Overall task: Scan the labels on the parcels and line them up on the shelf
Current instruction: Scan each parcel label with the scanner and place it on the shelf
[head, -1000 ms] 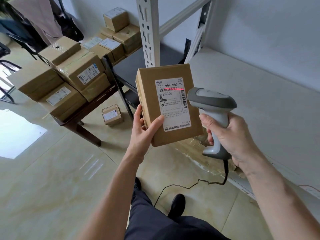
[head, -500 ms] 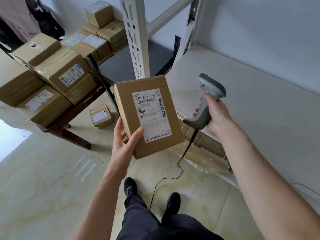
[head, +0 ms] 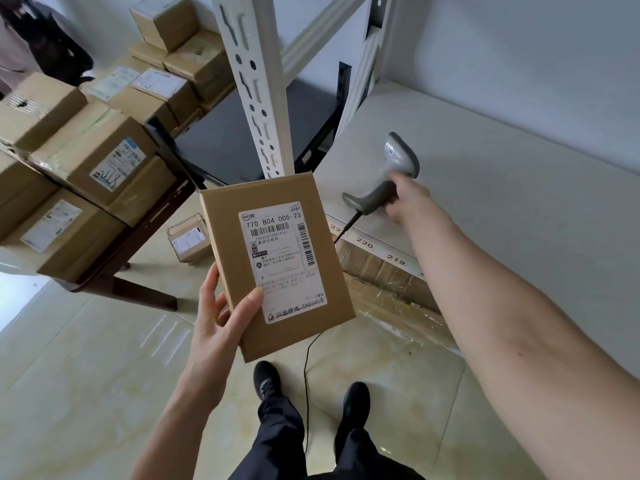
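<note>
The left hand [head: 221, 320] grips a flat brown cardboard parcel [head: 277, 265] from its near left edge, thumb pinching the white-labelled face, held above the floor just left of the white shelf board [head: 519, 209]. The right hand [head: 408, 199], fingers curled round the handle, rests a grey corded barcode scanner [head: 388, 181] on the board's near left corner. The scanner seems about to be parked; next the parcel needs standing on the shelf, well clear of the scanner

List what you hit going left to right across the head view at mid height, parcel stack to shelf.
Stacked parcels on the table → small parcel on the floor → held parcel in the left hand → barcode scanner → right hand → white shelf board.
</note>
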